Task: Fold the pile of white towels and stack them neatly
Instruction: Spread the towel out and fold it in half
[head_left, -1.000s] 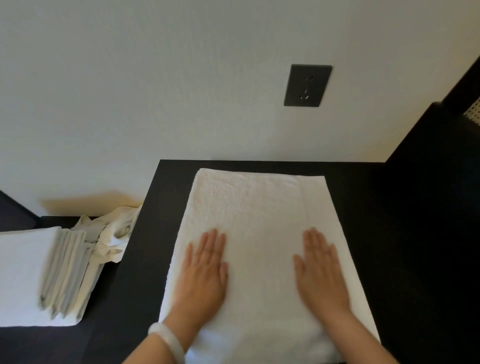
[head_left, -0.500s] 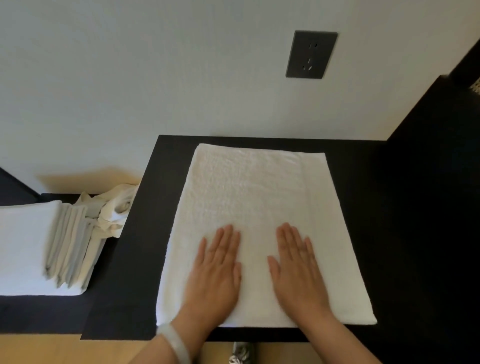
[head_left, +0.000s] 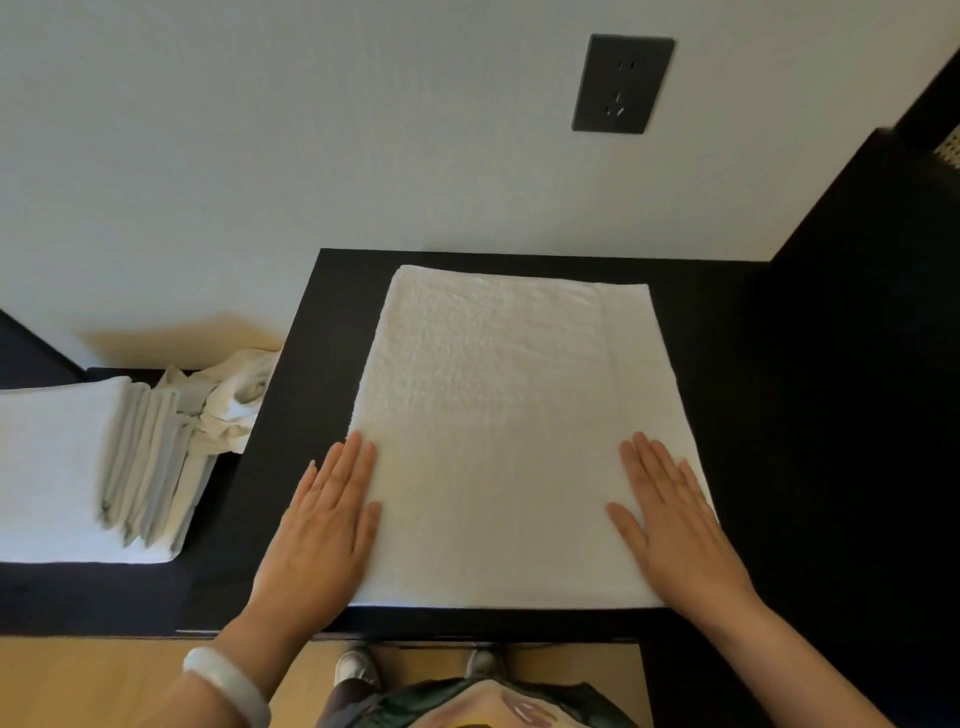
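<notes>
A folded white towel (head_left: 509, 426) lies flat on a black table (head_left: 311, 332), and its far edge is near the wall. Both hands lie flat, with straight fingers kept together, and they grip nothing. The left hand (head_left: 322, 525) rests on the left edge of the towel, near its front left corner, and its outer side reaches over onto the dark table top. The right hand (head_left: 670, 525) rests on the right edge of the towel, near its front right corner. The middle of the towel between the hands is bare.

To the left of the towel, on a lower dark surface, stands a stack of folded towels (head_left: 57, 467). Between this stack and the towel lies a crumpled pile of unfolded towels (head_left: 234, 400). Beyond the towel, up on the wall, there is a dark wall socket (head_left: 622, 83). A pale bracelet (head_left: 228, 686) sits on the left wrist. In front of the towel, below the table edge, a wooden floor (head_left: 104, 670) and the tips of two shoes (head_left: 356, 667) are visible.
</notes>
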